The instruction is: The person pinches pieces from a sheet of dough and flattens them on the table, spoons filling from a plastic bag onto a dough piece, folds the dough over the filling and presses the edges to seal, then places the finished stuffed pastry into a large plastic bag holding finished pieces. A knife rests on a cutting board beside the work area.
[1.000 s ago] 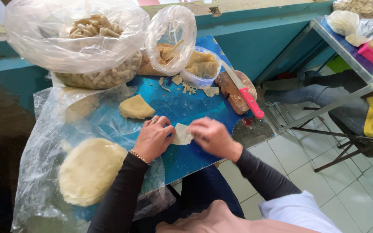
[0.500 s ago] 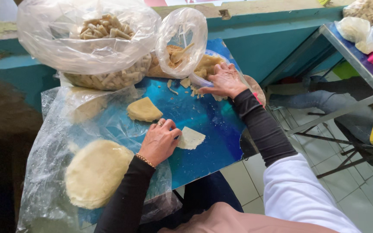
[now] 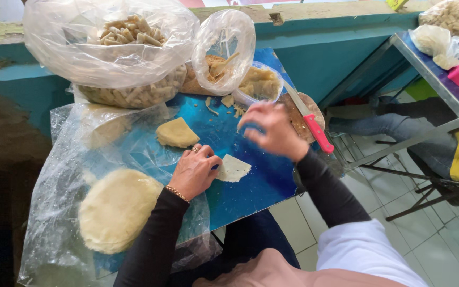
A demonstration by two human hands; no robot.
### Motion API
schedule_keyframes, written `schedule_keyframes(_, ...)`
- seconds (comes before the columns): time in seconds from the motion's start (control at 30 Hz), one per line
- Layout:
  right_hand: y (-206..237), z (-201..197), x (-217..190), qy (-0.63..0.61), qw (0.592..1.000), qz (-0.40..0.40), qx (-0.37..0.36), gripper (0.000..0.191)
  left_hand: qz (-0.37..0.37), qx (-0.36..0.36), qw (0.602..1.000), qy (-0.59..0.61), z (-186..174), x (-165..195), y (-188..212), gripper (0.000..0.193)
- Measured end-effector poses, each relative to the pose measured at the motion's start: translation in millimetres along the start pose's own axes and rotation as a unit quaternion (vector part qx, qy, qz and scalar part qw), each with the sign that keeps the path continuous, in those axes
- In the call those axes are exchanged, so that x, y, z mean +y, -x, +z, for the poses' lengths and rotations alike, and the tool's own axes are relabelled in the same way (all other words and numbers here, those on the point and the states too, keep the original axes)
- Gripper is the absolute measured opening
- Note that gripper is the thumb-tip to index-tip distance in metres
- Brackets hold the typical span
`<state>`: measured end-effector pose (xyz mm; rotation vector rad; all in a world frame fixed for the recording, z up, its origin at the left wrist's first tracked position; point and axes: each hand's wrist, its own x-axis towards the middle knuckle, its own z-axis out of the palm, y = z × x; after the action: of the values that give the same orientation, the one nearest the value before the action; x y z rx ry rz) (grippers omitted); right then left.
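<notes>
My left hand rests on the blue board, its fingertips pinning the left edge of a small thin dough sheet. Blurred by motion, my right hand hovers above the board between the sheet and a clear plastic bowl of yellowish filling. Its fingers are curled, and I cannot tell whether they hold anything. A thicker dough wedge lies on the board behind my left hand.
A big round dough disc lies under clear plastic at the near left. Two bags of pale pieces stand at the back. A pink-handled knife lies on the right edge. Another person's legs are beside a metal table.
My right hand left the dough sheet, reached to the bowl at the back right, and has now drawn back toward the sheet. My left hand stayed on the sheet.
</notes>
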<state>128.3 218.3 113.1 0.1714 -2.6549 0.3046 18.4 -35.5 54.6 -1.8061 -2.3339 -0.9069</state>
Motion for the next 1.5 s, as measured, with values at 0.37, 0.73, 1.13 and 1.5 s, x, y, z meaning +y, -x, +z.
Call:
schedule_keyframes(0.37, 43, 28, -56, 0.3, 0.937, -0.163, -0.076, 0.053, -0.016, -0.01, 1.0, 0.001, 1, -1, 1, 0.015)
schedule_keyframes(0.73, -2, 16, 36, 0.221, 0.967, 0.068, 0.11, 0.03, -0.012, -0.018, 1.0, 0.007, 1, -3, 1, 0.021)
schedule_keyframes(1.13, -90, 29, 66, 0.231, 0.959, -0.024, 0.163, 0.023, -0.002, 0.037, 0.999, 0.024, 4, 0, 1, 0.009)
schedule_keyframes(1.5, -169, 99, 118, 0.288, 0.956, 0.007, -0.058, 0.01, -0.151, 0.208, 0.942, -0.215, -10, -35, 0, 0.006)
